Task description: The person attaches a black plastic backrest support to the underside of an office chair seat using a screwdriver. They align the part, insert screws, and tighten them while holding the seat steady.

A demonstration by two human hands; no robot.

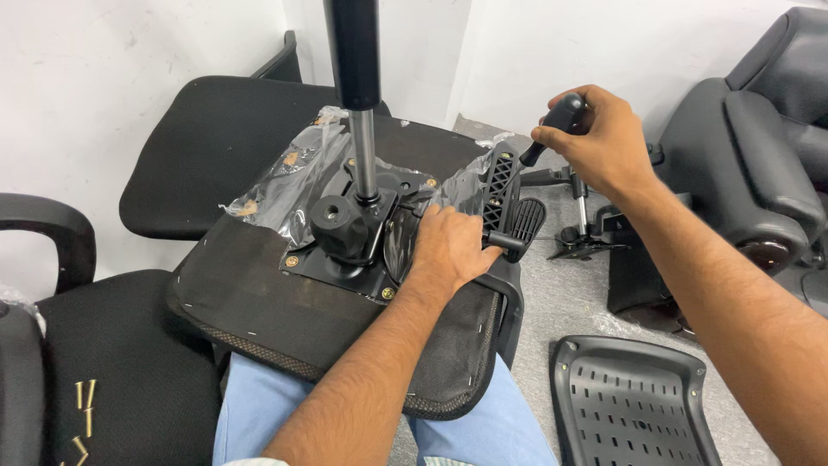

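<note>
An upturned black chair seat (259, 302) lies across my lap, its underside facing up. A black metal mechanism plate (345, 246) is bolted to it, with a gas-lift cylinder (358, 78) standing upright from it. My left hand (448, 250) rests flat on the seat by the plate's right edge, thumb against a black armrest bracket (502, 194). Above that bracket, my right hand (595, 138) grips the black handle of a screwdriver (561, 116), its tip pointing down at the bracket. Torn clear plastic wrap (293, 181) lies under the plate.
A black chair seat (207, 147) stands behind against the white wall, another chair (103, 371) at left holds several brass screws (82, 401). A perforated black plastic back panel (634, 401) lies on the grey floor at right. Black padded chairs (759, 147) stand far right.
</note>
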